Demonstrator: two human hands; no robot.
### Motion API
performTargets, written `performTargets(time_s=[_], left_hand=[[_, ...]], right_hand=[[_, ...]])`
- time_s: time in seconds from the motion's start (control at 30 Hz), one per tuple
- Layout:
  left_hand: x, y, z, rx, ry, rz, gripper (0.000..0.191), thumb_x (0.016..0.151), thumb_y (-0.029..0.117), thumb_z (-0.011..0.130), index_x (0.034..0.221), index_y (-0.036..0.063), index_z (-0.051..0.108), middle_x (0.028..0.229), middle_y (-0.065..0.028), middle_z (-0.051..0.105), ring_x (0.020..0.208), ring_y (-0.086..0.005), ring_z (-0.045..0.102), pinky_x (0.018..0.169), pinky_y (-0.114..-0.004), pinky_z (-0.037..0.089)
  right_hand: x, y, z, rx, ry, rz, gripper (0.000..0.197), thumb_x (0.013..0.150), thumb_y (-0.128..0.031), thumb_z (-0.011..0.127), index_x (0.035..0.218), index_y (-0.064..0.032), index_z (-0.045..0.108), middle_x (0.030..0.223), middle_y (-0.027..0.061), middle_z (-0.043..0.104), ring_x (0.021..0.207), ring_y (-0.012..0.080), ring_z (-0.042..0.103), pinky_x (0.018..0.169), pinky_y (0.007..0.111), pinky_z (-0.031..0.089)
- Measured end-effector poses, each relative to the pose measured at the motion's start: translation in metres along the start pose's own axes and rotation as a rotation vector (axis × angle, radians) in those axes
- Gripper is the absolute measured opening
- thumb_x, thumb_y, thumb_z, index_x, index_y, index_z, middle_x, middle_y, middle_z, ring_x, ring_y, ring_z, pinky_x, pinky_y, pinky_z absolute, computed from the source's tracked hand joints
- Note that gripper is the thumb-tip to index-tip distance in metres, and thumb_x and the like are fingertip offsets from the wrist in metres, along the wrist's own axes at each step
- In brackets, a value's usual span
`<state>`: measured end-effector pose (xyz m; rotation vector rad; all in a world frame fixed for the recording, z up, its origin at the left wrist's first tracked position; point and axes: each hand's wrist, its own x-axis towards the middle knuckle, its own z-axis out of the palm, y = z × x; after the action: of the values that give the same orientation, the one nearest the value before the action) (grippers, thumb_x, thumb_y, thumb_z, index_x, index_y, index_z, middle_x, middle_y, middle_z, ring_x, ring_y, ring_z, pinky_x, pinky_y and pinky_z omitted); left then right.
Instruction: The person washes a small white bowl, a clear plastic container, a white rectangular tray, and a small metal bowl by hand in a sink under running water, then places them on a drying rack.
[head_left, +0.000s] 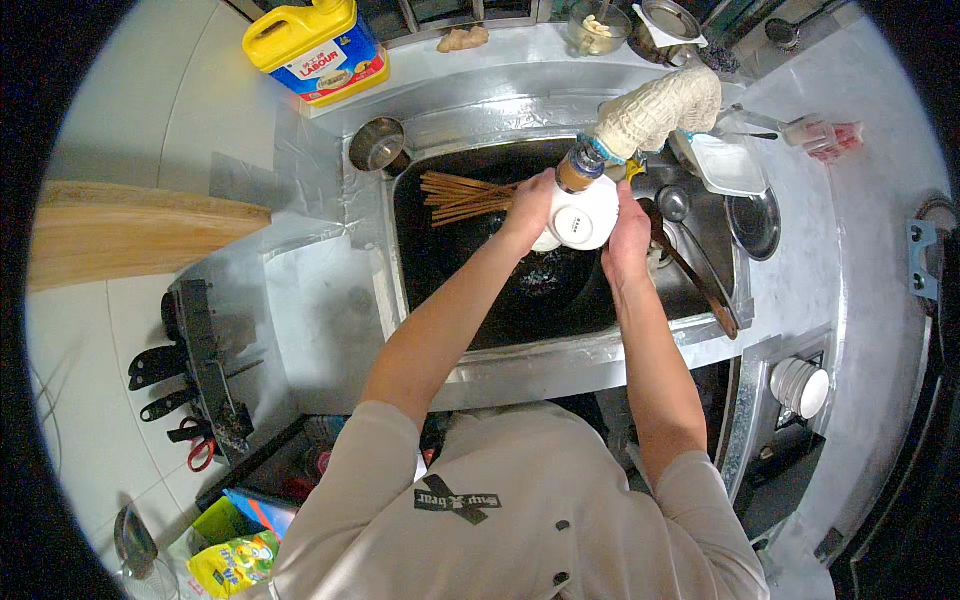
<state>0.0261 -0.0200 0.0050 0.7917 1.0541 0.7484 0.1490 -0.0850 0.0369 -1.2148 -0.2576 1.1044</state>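
Observation:
My left hand (531, 212) and my right hand (628, 234) grip a white bowl (602, 214) from both sides, its underside turned towards the camera. Another white rim (546, 241) shows just beneath it, by my left hand. Directly above the bowl is a faucet head (580, 169), with a cloth-wrapped faucet (660, 112) behind it. Both hands are over a dark sink (480, 315). Beside my left hand lies a bunch of wooden chopsticks (461, 196). To the right of my right hand rest a long wooden-handled utensil (694, 277) and a metal ladle (673, 204).
A metal cup (377, 145) stands at the sink's back left corner, below a yellow jug (322, 56). Right of the sink are a white plastic container (727, 161) and a dark round dish (754, 223). Stacked bowls (800, 388) sit at the lower right; knives (157, 366) hang left.

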Motion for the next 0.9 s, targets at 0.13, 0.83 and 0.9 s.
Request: performTargets(time_s=[0.13,0.83,0.9], left_hand=[[-0.013,0.025,0.029,0.736,-0.072,0.136,0.053,0.095,0.048,0.042,0.109,-0.0003,0.060,0.098,-0.0155,0.067,0.090,-0.0249,0.063,0.078,-0.036,0.047],[0.003,-0.013,-0.054,-0.552,-0.129,-0.176,0.042,0.088,0.028,0.052,0.122,0.0035,0.050,0.113,-0.0099,0.062,0.102,-0.0252,0.061,0.091,-0.039,0.047],[-0.003,-0.010,-0.047,-0.493,-0.130,-0.162,0.042,0.091,0.033,0.050,0.122,0.0052,0.051,0.113,-0.0087,0.062,0.102,-0.0240,0.060,0.091,-0.038,0.046]], right_hand=[[0.003,0.009,-0.011,-0.538,0.077,-0.291,0.048,0.095,-0.036,0.052,0.070,0.0032,0.063,0.063,0.0019,0.058,0.060,0.0097,0.046,0.057,0.028,0.041],[-0.040,0.020,0.026,-1.554,-0.612,-1.058,0.019,0.065,-0.006,0.062,0.084,-0.0095,0.062,0.081,0.0052,0.061,0.095,0.0235,0.057,0.106,0.045,0.031],[-0.044,0.018,0.020,-1.502,-0.590,-0.960,0.018,0.069,-0.006,0.062,0.087,-0.0076,0.063,0.082,0.0067,0.062,0.094,0.0258,0.058,0.103,0.043,0.034]])
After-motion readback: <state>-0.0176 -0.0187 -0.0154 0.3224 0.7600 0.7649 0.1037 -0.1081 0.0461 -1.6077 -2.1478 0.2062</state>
